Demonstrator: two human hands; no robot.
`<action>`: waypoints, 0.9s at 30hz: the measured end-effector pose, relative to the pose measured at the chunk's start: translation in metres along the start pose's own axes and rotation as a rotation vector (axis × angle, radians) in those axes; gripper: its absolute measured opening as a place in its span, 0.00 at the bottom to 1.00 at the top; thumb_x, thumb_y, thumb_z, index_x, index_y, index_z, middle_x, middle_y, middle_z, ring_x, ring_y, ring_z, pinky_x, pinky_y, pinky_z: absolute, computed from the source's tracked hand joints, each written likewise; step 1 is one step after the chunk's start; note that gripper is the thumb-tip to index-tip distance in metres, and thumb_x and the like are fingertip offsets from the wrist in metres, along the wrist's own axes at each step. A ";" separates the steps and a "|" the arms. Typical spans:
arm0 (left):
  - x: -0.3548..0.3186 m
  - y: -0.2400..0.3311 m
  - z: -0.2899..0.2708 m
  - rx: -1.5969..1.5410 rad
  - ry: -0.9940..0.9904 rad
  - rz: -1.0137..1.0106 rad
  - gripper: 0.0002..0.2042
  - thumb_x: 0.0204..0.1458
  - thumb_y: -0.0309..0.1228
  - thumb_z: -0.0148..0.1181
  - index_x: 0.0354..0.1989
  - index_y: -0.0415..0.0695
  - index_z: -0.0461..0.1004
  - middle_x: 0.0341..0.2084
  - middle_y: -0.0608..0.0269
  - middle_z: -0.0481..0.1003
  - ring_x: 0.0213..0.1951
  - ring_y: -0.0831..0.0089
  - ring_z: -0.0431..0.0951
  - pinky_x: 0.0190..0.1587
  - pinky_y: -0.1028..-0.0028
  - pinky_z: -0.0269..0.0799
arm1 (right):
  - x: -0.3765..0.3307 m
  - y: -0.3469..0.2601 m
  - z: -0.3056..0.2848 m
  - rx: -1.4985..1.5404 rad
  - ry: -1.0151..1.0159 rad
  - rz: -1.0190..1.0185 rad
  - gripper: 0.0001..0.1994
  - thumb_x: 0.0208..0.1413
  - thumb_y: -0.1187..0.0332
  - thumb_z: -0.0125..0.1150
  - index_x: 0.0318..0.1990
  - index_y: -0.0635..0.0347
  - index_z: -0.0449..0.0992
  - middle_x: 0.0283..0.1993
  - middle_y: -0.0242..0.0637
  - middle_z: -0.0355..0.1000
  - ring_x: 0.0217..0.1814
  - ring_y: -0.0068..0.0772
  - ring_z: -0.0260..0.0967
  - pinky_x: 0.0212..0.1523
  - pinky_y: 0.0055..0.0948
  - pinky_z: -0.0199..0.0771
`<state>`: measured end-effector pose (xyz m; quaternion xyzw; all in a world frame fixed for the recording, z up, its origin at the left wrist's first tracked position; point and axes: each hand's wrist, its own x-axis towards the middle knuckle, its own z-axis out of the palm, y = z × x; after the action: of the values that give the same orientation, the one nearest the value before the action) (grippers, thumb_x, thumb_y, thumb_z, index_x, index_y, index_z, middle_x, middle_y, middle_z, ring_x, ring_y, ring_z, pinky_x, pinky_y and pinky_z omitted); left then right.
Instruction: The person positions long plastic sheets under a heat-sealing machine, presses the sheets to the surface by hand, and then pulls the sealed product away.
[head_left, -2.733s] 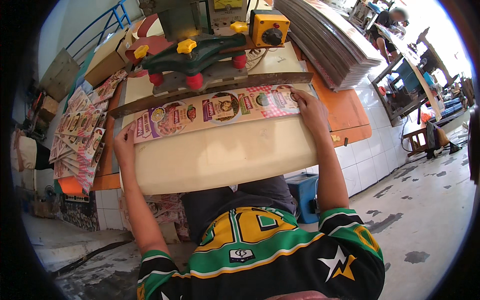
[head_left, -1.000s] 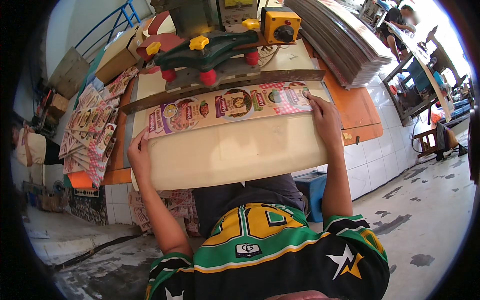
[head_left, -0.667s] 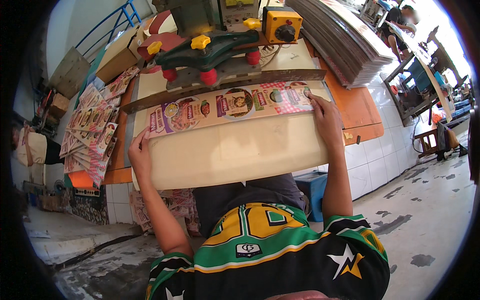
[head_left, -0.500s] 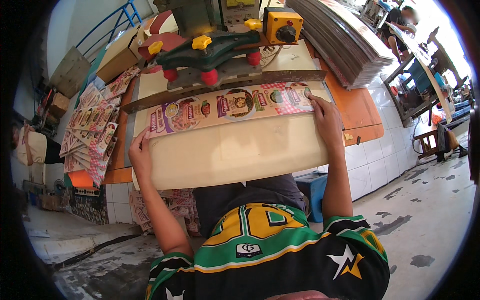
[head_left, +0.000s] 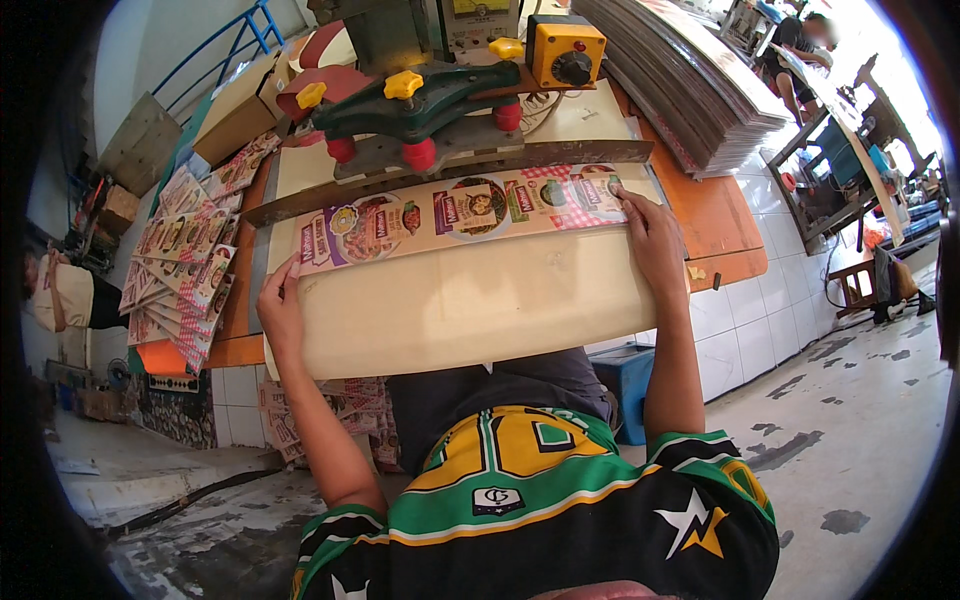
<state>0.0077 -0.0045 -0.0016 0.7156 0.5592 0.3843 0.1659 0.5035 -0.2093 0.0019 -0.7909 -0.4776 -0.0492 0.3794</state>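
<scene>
A long printed strip (head_left: pixel 410 222) with food pictures lies flat across a cream sheet (head_left: pixel 470 310), just on my side of a long metal bar (head_left: pixel 450 173). At its left end, my left hand (head_left: pixel 281 305) is closed, with thumb and fingers pinching the strip's edge. My right hand (head_left: pixel 650 232) grips the right end, its thumb over the printed face. Beyond the bar stands a dark green press frame (head_left: pixel 410 105) with yellow knobs and red feet. Both forearms reach forward along the sides of the cream sheet.
Loosely stacked printed strips (head_left: pixel 185 260) fill the table's left side. A yellow control box (head_left: pixel 566 52) with a black dial sits behind the press. At right are a tall pile of flat sheets (head_left: pixel 690 90) and the orange table top (head_left: pixel 735 265). A blue bin (head_left: pixel 628 390) stands below.
My hands and the strip stay in nearly the same place. A pale rectangular patch on the middle of the cream sheet no longer shows; a small mark appears farther right.
</scene>
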 end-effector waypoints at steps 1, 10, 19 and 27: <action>0.000 -0.001 0.000 0.003 0.002 0.004 0.14 0.68 0.34 0.56 0.57 0.46 0.82 0.44 0.48 0.81 0.46 0.61 0.81 0.52 0.68 0.73 | 0.000 -0.001 0.000 -0.001 -0.002 0.003 0.14 0.67 0.61 0.58 0.55 0.46 0.84 0.38 0.43 0.81 0.43 0.46 0.74 0.49 0.42 0.71; 0.000 0.005 -0.001 -0.004 -0.029 -0.032 0.15 0.68 0.34 0.56 0.57 0.42 0.81 0.48 0.47 0.81 0.51 0.60 0.81 0.56 0.67 0.71 | 0.001 -0.002 -0.001 -0.010 -0.015 0.013 0.14 0.68 0.62 0.58 0.56 0.48 0.84 0.44 0.43 0.82 0.45 0.47 0.75 0.51 0.41 0.71; 0.000 0.000 -0.001 0.029 0.003 0.019 0.14 0.68 0.34 0.56 0.56 0.46 0.83 0.43 0.47 0.81 0.45 0.60 0.81 0.50 0.67 0.73 | 0.000 -0.004 -0.003 0.003 -0.028 0.005 0.15 0.69 0.62 0.56 0.57 0.49 0.83 0.45 0.46 0.82 0.46 0.49 0.75 0.52 0.42 0.71; 0.000 0.008 -0.004 0.005 -0.045 -0.062 0.17 0.68 0.37 0.57 0.57 0.42 0.81 0.51 0.47 0.81 0.53 0.60 0.81 0.59 0.67 0.70 | 0.000 -0.003 -0.003 -0.011 -0.039 0.015 0.15 0.69 0.62 0.56 0.57 0.49 0.83 0.45 0.46 0.82 0.47 0.49 0.74 0.53 0.42 0.71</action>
<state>0.0101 -0.0083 0.0066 0.7068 0.5781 0.3616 0.1884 0.5019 -0.2104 0.0052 -0.7973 -0.4785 -0.0335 0.3663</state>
